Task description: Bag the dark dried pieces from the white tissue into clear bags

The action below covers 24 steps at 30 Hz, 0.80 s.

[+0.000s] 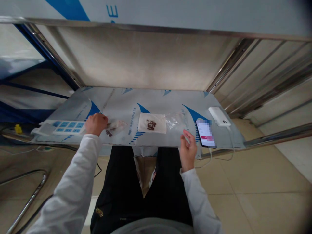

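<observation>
My left hand (96, 124) is closed at the left part of the shelf, its fingertips by a small clear plastic bag (119, 126) with dark pieces at its near end. Whatever those fingers may hold is hidden. In the middle lies a white paper square (161, 125) with a little heap of dark brown pieces (151, 124) on it. A crinkled clear bag (174, 121) lies flat at the paper's right edge. My right hand (188, 151) hovers at the shelf's front edge, fingers loosely bent and apart, holding nothing visible.
A white power strip (69, 126) with blue sockets lies at the left. To the right are a lit phone (206, 132) and a white power bank (218, 116) with a cable. The film-covered shelf (117, 104) has metal posts, with another shelf (156, 16) above.
</observation>
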Motion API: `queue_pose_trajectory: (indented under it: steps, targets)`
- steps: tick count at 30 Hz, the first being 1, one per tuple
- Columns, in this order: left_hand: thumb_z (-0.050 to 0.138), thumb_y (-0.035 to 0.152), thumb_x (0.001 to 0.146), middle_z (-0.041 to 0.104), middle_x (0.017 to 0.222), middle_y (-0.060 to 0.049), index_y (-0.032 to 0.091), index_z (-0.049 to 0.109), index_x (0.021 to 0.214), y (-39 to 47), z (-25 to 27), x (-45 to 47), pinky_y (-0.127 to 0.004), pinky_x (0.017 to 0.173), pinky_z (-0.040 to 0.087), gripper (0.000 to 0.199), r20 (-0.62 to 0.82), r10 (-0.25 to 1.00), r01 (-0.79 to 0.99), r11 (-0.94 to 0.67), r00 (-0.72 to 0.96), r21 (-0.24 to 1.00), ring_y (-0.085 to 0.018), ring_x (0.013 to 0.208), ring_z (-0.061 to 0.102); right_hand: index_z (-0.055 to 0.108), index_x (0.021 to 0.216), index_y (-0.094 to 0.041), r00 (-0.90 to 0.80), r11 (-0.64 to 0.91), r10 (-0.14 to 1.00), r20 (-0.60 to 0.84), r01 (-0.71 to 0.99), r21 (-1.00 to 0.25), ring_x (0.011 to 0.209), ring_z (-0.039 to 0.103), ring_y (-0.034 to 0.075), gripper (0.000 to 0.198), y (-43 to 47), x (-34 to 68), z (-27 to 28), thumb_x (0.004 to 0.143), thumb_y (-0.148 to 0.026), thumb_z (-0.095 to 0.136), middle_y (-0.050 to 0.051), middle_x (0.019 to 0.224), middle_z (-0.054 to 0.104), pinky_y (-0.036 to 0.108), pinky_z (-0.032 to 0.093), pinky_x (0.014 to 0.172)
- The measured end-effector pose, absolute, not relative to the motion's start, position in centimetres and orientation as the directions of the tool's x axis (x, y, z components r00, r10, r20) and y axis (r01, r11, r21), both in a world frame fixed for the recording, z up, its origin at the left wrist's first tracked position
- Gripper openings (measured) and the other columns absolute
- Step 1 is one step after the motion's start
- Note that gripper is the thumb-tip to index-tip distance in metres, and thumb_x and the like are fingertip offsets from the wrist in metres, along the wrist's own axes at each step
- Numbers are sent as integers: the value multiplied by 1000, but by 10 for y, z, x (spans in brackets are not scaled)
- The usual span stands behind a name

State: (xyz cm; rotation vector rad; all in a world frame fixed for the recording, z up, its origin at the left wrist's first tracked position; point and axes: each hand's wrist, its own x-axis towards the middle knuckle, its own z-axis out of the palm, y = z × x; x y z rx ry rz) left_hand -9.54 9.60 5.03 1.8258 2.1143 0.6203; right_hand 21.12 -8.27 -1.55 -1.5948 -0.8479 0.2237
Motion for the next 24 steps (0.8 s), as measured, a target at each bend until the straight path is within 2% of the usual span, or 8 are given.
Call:
queue_pose_trajectory:
  steps: [2,3,5,9,18,21,24]
  targets:
    - [55,40,78,69,84,-11,19,71,85,70,58,-82,-45,84,43,27,160,968,872,97,-196,480,-33,93,62,61,105,-19,635,72,715,292,349,-934,99,62,23,28,-84,185,-9,87,-39,52,11,109,65,41,51,85]
    - [55,44,78,70,81,-8,20,72,90,57,57,-73,-40,80,45,31,188,959,868,96,-212,488,-28,85,64,62,102,-20,578,102,764,287,331,-938,96,62,22,25,-81,173,-3,88,-37,51,11,105,67,40,51,83]
    - [56,50,77,71,75,-4,22,73,95,36,50,-53,-32,73,47,37,222,945,812,71,-240,579,-22,75,66,65,98,-21,453,163,840,298,314,-935,91,63,21,21,-72,150,10,89,-33,50,9,99,69,36,52,79]
    - [57,47,77,74,75,-4,21,75,91,32,30,-30,-30,71,47,35,203,911,716,129,-358,686,-22,74,68,66,96,-20,341,222,884,319,292,-930,87,64,20,21,-50,123,26,89,-31,50,8,97,69,32,52,76]
    - [66,40,69,73,87,-13,17,72,82,83,24,-96,-40,81,44,27,212,825,692,268,-525,670,-30,89,64,67,93,-20,309,134,925,219,272,-953,83,66,21,21,-62,107,-1,87,-34,52,9,95,72,34,53,72]
    - [71,38,63,72,80,-14,16,69,71,94,10,-103,-40,78,44,23,151,843,641,263,-516,721,-32,88,64,68,92,-20,268,129,940,210,293,-948,80,67,21,21,-68,97,-9,87,-34,53,8,91,72,34,54,71]
    - [65,37,67,69,67,-11,15,64,61,100,3,-108,-35,69,45,22,88,839,544,265,-537,796,-28,77,65,68,91,-19,233,118,953,196,311,-943,80,67,20,22,-71,93,-13,87,-34,52,8,91,72,33,54,71]
